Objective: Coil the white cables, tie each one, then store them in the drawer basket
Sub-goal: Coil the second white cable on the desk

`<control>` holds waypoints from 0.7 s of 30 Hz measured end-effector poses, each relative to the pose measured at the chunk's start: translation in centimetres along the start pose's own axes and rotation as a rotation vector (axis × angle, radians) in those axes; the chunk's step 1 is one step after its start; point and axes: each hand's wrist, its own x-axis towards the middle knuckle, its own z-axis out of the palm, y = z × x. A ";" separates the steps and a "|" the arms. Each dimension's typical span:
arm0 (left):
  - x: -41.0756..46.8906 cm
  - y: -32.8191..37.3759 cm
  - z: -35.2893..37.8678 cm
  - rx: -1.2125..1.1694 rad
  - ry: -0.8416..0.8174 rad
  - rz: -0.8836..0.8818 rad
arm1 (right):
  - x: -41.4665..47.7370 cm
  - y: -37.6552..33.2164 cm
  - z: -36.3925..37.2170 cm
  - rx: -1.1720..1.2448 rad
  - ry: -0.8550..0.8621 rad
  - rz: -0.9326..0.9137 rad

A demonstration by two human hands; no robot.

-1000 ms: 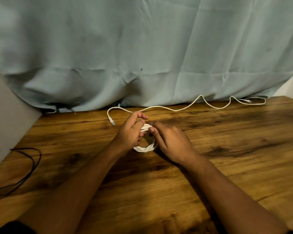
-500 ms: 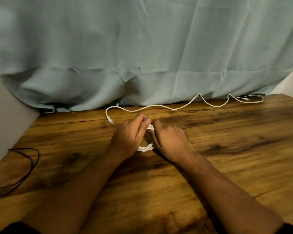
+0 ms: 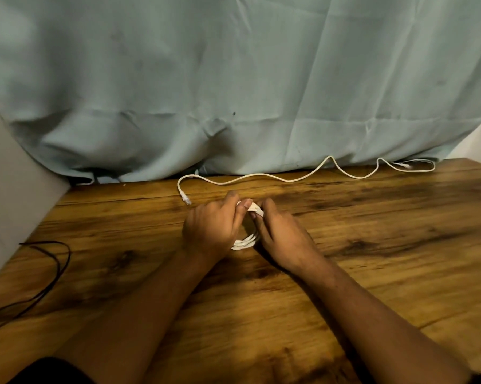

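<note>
A small coil of white cable (image 3: 244, 242) sits between my two hands at the middle of the wooden table (image 3: 372, 273). My left hand (image 3: 211, 227) grips the coil's left side, thumb and fingers curled over its top. My right hand (image 3: 282, 235) holds the right side and pinches the strands at the top. Much of the coil is hidden by my fingers. A second white cable (image 3: 289, 179) lies loose and wavy along the table's far edge, a plug at each end. No drawer basket is in view.
A pale green cloth (image 3: 233, 92) hangs behind the table's far edge. A thin black cable (image 3: 57, 261) loops on the table's left side. A grey wall panel (image 3: 9, 189) borders the left.
My hands have closed in on the coil. The left thumb and fingers have shifted over its top, and the right fingers now pinch the strands there.
</note>
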 end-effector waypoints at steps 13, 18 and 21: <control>0.3 -0.6 0.1 -0.037 -0.026 -0.019 | 0.1 0.5 -0.5 -0.154 -0.033 -0.057; 0.2 -1.1 0.2 -0.089 -0.021 0.006 | 0.2 0.6 0.0 -0.184 -0.007 -0.051; 0.2 -1.2 -0.3 -0.103 -0.105 0.102 | 0.3 1.0 0.0 -0.208 0.019 -0.031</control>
